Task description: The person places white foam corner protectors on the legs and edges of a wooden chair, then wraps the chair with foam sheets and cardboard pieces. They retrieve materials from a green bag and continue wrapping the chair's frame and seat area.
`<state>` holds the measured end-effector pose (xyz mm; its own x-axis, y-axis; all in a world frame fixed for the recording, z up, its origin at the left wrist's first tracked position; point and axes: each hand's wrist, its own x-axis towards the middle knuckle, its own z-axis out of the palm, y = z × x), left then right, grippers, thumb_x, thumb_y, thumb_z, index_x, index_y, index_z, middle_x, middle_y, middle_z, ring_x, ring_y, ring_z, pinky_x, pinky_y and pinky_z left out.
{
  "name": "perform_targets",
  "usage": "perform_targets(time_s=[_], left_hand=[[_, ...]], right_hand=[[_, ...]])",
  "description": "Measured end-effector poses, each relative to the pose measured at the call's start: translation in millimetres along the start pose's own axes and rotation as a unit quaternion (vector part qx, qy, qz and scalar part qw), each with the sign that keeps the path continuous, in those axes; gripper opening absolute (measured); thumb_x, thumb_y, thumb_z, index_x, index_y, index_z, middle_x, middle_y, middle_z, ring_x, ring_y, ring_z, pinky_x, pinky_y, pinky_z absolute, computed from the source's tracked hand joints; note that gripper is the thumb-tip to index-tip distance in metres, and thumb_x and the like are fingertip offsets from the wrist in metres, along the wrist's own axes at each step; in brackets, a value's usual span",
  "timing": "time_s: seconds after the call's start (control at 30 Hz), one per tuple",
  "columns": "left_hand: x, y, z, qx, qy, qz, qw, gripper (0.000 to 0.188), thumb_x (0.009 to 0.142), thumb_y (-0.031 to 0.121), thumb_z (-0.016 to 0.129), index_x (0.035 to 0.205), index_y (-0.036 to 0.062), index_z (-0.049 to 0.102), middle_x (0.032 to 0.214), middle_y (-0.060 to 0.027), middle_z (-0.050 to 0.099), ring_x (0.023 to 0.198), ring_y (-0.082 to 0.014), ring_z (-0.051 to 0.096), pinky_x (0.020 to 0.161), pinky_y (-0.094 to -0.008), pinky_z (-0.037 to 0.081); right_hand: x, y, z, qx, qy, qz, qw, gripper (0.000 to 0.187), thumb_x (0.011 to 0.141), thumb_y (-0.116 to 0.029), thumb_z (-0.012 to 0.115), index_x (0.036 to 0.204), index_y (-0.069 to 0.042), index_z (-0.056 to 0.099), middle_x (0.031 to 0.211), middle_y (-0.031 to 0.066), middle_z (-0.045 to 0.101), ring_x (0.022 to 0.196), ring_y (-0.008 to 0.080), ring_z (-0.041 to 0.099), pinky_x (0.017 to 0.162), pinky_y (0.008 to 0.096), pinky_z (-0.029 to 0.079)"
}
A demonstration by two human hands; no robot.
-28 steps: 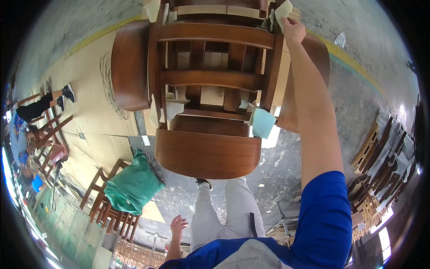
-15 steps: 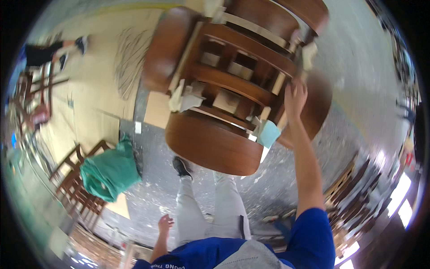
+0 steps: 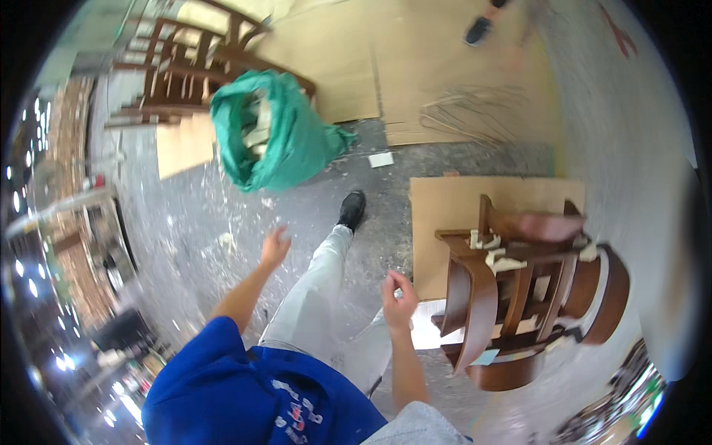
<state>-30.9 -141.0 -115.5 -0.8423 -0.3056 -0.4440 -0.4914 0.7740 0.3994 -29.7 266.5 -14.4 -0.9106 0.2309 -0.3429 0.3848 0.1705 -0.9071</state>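
My right hand (image 3: 398, 295) hangs in the air left of a stack of dark brown wooden chairs (image 3: 519, 297), not touching it. Its fingers are curled, and whether they pinch anything is unclear. The chairs carry pale foam pads between their frames and stand on a cardboard sheet (image 3: 445, 215). My left hand (image 3: 276, 248) is held out over the grey floor with its fingers apart and nothing in it. My legs in light grey trousers and a black shoe (image 3: 351, 210) stretch forward between the two hands.
A green sack (image 3: 278, 137) stuffed with pale scraps lies ahead on the floor. Brown wooden chairs (image 3: 185, 70) are piled at the upper left. Large cardboard sheets (image 3: 415, 67) cover the floor at the top, where another person's shoe (image 3: 478, 31) shows. Cluttered shelves run along the left.
My right hand has come off the chair stack, and my view has swung away, so the chairs now sit at the right. My left hand has risen, and I am stepping forward.
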Motion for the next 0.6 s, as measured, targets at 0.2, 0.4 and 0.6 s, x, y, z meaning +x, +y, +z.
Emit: perform_targets(time_s=[0.2, 0.4, 0.6], left_hand=[[222.8, 16.5, -97.4, -0.118, 0.195, 0.117, 0.967, 0.024, 0.091, 0.007, 0.064, 0.113, 0.0043, 0.070, 0.090, -0.0177, 0.066, 0.085, -0.0378, 0.065, 0.077, -0.0465, 0.052], [332.4, -42.4, -109.4, 0.052, 0.139, 0.068, 0.987, 0.059, 0.100, 0.038, 0.060, 0.156, 0.0256, 0.047, 0.154, -0.0145, 0.049, 0.140, -0.0424, 0.044, 0.116, -0.0578, 0.039], [342.2, -76.5, -94.3, 0.044, 0.151, -0.042, 0.987, 0.055, 0.106, 0.045, 0.049, 0.157, 0.0257, 0.043, 0.152, -0.0148, 0.051, 0.134, -0.0433, 0.049, 0.112, -0.0629, 0.040]], right_hand=[[124.8, -76.3, 208.9, 0.000, -0.238, -0.007, 0.971, 0.024, 0.099, -0.015, 0.071, 0.117, 0.000, 0.071, 0.095, 0.0118, 0.076, 0.083, 0.0186, 0.073, 0.078, 0.0311, 0.057], [246.3, -97.2, 396.2, -0.188, -0.381, -0.136, 0.895, 0.035, 0.098, -0.023, 0.069, 0.127, -0.003, 0.068, 0.103, 0.0174, 0.077, 0.087, 0.0241, 0.075, 0.078, 0.0372, 0.059], [347.6, -80.9, 585.4, -0.432, -0.359, -0.449, 0.695, 0.047, 0.085, -0.010, 0.070, 0.132, -0.015, 0.067, 0.149, 0.0131, 0.056, 0.132, 0.0382, 0.055, 0.105, 0.0533, 0.047]])
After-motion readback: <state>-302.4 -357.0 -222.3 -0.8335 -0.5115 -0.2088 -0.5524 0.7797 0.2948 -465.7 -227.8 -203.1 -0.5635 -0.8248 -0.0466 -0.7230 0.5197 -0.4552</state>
